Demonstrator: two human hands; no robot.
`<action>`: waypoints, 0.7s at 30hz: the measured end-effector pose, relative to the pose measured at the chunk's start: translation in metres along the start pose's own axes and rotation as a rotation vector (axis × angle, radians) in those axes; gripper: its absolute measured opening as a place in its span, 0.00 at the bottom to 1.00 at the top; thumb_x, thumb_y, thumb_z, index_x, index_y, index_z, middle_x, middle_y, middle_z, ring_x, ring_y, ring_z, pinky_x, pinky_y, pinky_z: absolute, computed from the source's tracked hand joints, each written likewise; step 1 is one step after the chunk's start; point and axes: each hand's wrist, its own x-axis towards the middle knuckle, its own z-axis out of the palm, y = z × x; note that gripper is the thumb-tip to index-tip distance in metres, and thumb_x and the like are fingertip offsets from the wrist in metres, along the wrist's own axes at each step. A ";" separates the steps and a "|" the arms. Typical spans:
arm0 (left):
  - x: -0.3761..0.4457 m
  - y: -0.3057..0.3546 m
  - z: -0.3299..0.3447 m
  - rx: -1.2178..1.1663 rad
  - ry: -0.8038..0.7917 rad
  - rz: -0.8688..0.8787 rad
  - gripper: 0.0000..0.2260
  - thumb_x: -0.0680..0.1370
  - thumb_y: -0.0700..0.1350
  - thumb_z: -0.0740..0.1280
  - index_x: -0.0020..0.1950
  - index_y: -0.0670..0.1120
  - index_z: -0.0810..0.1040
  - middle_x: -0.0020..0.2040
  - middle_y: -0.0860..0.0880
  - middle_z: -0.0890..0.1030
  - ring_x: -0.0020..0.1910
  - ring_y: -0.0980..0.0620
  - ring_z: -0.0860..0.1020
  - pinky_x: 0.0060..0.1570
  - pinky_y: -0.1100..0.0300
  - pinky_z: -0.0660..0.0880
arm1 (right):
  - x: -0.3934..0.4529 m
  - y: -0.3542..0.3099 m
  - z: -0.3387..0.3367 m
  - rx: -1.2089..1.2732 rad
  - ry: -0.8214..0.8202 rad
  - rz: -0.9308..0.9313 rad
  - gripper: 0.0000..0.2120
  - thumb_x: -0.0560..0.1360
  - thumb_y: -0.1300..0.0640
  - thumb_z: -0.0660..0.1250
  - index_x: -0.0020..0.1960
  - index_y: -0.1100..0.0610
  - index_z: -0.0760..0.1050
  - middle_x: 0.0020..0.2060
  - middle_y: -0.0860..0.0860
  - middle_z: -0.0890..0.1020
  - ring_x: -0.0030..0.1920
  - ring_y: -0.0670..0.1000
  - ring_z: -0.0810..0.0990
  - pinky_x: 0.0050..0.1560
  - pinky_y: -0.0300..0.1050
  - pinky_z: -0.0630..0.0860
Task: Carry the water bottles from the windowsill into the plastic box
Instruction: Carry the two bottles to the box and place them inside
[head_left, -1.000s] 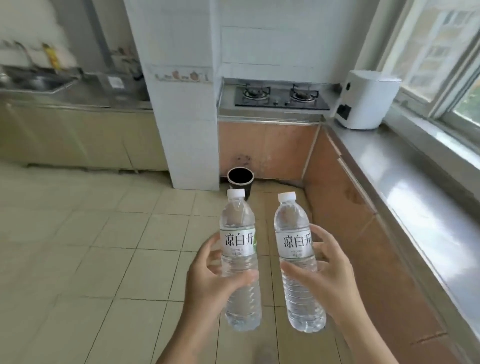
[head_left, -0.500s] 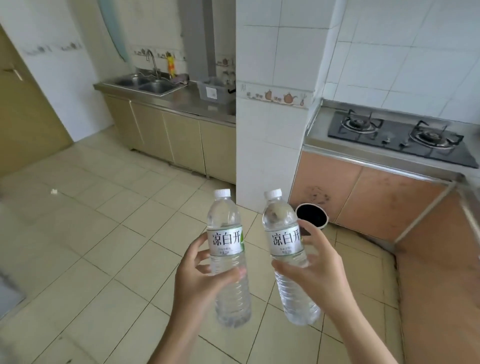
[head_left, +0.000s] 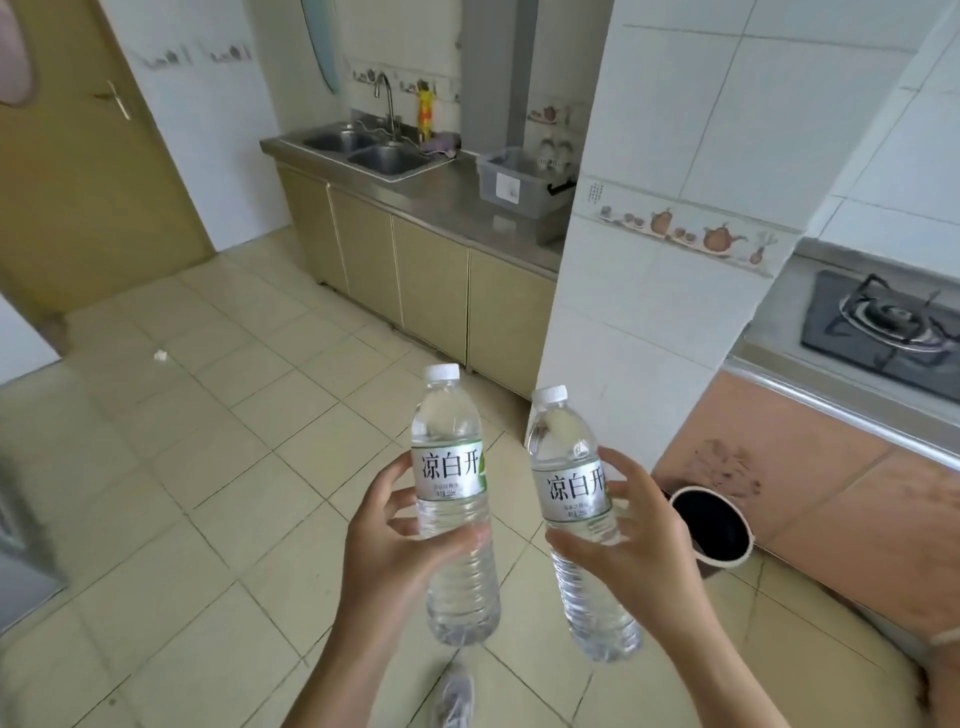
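Note:
Two clear water bottles with white caps and white labels are held upright in front of me. My left hand (head_left: 387, 540) grips the left bottle (head_left: 451, 483) around its middle. My right hand (head_left: 636, 540) grips the right bottle (head_left: 571, 467), which leans slightly to the left at the top. A translucent plastic box (head_left: 514, 182) stands on the steel counter (head_left: 447, 200) beside the sink, far ahead, partly hidden by the white tiled pillar (head_left: 649, 260). The windowsill is out of view.
A double sink (head_left: 374, 150) with a tap sits on the counter over beige cabinets. A black bin (head_left: 711, 525) stands on the floor right of my hands, below the gas stove (head_left: 883, 322). A door (head_left: 78, 156) is at far left. Tiled floor (head_left: 208, 467) stretches ahead.
The view has swung left, away from the window and stove toward the sink counter and the plastic box. Both hands still hold their bottles in the same way.

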 end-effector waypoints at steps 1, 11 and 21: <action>0.024 0.005 0.001 0.000 -0.005 -0.003 0.39 0.50 0.48 0.83 0.59 0.63 0.75 0.49 0.55 0.84 0.45 0.54 0.83 0.39 0.63 0.76 | 0.022 -0.005 0.007 -0.011 0.001 -0.001 0.38 0.55 0.47 0.80 0.59 0.29 0.66 0.49 0.38 0.80 0.41 0.39 0.82 0.48 0.51 0.79; 0.231 0.061 0.026 0.023 -0.028 0.057 0.36 0.52 0.49 0.83 0.54 0.71 0.74 0.51 0.57 0.82 0.47 0.55 0.82 0.44 0.57 0.78 | 0.221 -0.050 0.054 0.049 0.006 0.011 0.39 0.58 0.52 0.81 0.63 0.35 0.67 0.49 0.39 0.80 0.40 0.36 0.82 0.43 0.44 0.77; 0.433 0.090 0.079 0.035 0.039 0.060 0.36 0.50 0.52 0.82 0.53 0.72 0.74 0.51 0.59 0.83 0.50 0.54 0.82 0.49 0.53 0.80 | 0.451 -0.068 0.094 0.055 -0.025 -0.068 0.37 0.57 0.53 0.82 0.54 0.26 0.66 0.46 0.38 0.81 0.41 0.42 0.83 0.46 0.48 0.79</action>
